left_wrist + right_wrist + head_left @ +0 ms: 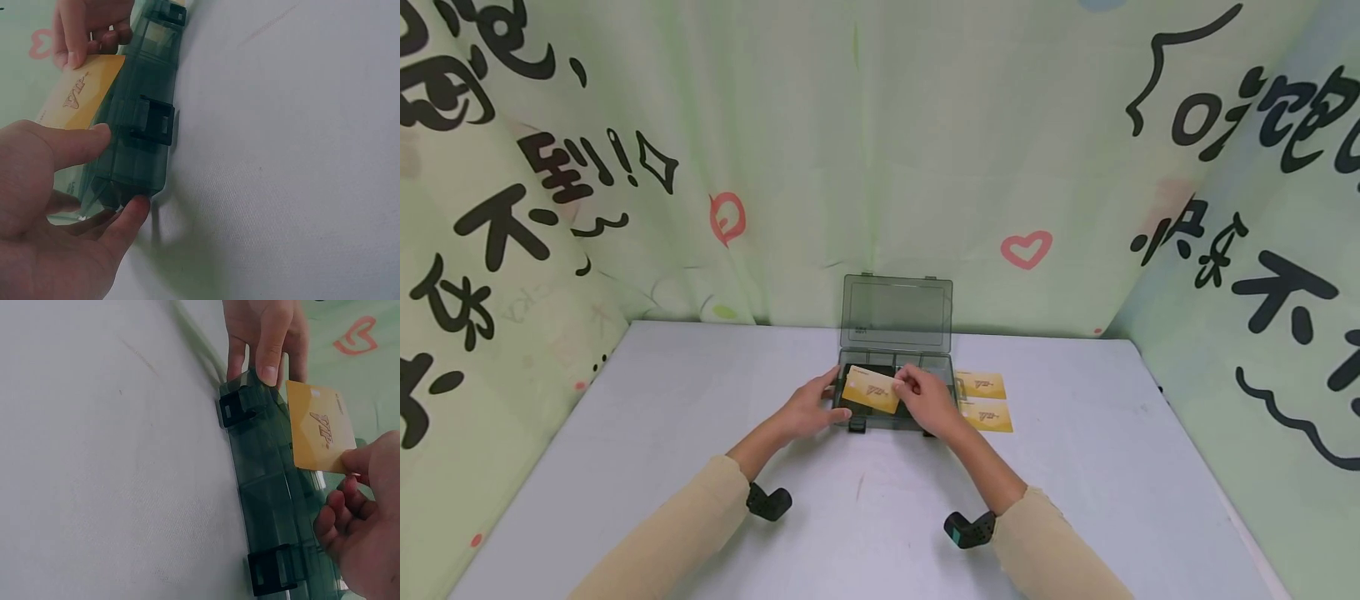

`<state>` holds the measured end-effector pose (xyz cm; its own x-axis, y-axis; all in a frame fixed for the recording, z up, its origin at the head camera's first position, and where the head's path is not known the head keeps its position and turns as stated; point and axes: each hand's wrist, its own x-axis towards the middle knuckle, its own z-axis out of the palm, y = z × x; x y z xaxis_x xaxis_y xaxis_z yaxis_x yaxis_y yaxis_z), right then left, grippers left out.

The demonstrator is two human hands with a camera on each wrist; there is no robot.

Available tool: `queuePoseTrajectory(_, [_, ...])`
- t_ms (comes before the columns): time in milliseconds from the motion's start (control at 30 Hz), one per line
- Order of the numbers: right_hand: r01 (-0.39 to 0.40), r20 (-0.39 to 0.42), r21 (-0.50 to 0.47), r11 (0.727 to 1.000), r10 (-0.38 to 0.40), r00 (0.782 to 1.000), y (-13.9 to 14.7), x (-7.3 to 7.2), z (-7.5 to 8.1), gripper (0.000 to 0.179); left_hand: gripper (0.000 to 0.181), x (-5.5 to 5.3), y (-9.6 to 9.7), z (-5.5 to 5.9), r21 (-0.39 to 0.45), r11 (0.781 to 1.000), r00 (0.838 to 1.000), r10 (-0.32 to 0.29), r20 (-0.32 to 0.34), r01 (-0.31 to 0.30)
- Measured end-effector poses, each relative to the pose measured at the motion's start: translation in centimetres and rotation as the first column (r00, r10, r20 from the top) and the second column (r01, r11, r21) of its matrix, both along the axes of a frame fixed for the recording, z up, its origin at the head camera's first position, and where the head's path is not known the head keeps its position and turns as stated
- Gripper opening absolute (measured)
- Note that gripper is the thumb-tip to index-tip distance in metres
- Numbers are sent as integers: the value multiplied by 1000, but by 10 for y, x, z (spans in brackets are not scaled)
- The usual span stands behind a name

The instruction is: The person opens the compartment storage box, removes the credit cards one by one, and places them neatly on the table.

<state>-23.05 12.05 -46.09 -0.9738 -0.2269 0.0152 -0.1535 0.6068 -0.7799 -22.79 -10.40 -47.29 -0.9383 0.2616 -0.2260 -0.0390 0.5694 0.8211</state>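
Note:
A yellow card (871,390) with "VIP" lettering is pinched at one corner between the thumb and finger of my right hand (927,400). It hangs tilted over a translucent dark-grey storage box (897,354) with compartments, whose lid (897,312) stands raised at the back. My left hand (808,406) holds the box at its left end, thumb at the front corner and fingers along the outer side. Something black (856,406) lies inside the box, partly hidden by the card. In the right wrist view the card (319,428) is above the box's rim, its printed face showing.
Two more yellow cards, an upper one (985,385) and a lower one (988,416), lie on the white table (1075,467) against the box's right side. Black latches (857,426) project from the box front. A printed curtain (880,167) surrounds the table behind and at both sides.

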Motion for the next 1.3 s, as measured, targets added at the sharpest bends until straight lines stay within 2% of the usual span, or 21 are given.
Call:
queuePoseTrajectory(300, [18, -10, -29, 999, -19, 1000, 3, -1, 6, 14, 83, 0, 0, 0, 0, 1000, 1000, 3, 1, -3])
queuePoseTrajectory(733, [40, 42, -123, 992, -35, 999, 9, 0, 8, 15, 83, -2, 0, -1, -12, 1000, 1000, 2, 9, -2])
queuePoseTrajectory(967, [56, 97, -166, 985, -40, 994, 13, 1, 10, 14, 82, -3, -1, -3, -13, 1000, 1000, -5, -1, 5])
queuePoseTrajectory(1300, [55, 99, -181, 982, -38, 994, 20, 1, 10, 12, 82, -1, 0, -2, -13, 1000, 1000, -12, -3, 12])
